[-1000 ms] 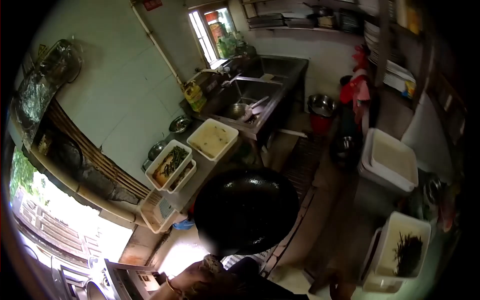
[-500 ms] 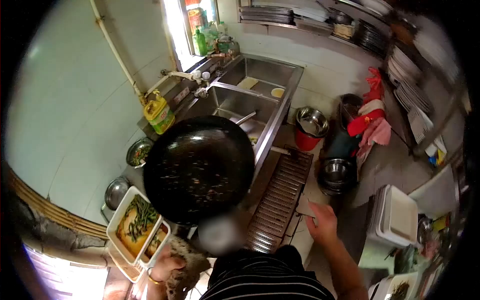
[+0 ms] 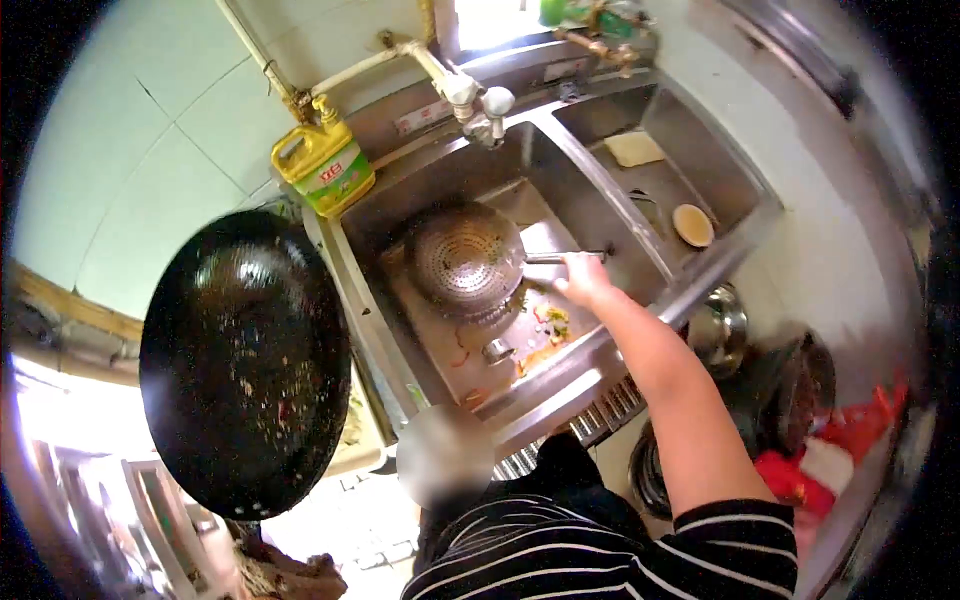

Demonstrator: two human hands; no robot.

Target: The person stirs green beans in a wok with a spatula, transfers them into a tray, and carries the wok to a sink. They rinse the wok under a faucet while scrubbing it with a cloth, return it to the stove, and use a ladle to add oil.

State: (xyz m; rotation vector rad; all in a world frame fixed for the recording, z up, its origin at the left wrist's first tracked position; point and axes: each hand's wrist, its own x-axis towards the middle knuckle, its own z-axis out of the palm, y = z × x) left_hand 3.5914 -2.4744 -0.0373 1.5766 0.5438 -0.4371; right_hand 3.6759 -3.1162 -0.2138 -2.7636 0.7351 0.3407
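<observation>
My right hand (image 3: 585, 280) is closed round the metal handle of a round perforated strainer ladle (image 3: 468, 255), which rests in the nearer basin of the steel sink (image 3: 610, 365). Food scraps (image 3: 553, 322) and a small metal piece (image 3: 497, 350) lie on the basin floor beside it. To the left, a black wok (image 3: 245, 365) is tilted up, with bits of food stuck to its surface. A brown cloth (image 3: 285, 572) is at its lower edge, where my left hand grips it; the fingers themselves are hidden.
A yellow detergent bottle (image 3: 325, 165) stands on the sink's left ledge, near a tap (image 3: 480, 105). The far basin holds a pale sponge-like block (image 3: 633, 149) and a small round dish (image 3: 692, 226). Metal pots (image 3: 718, 325) and red cloths (image 3: 800, 480) are at right.
My right hand has moved from beside the floor grate into the sink and taken hold of the strainer ladle's handle. The view has shifted closer to the sink; the wok now appears farther left.
</observation>
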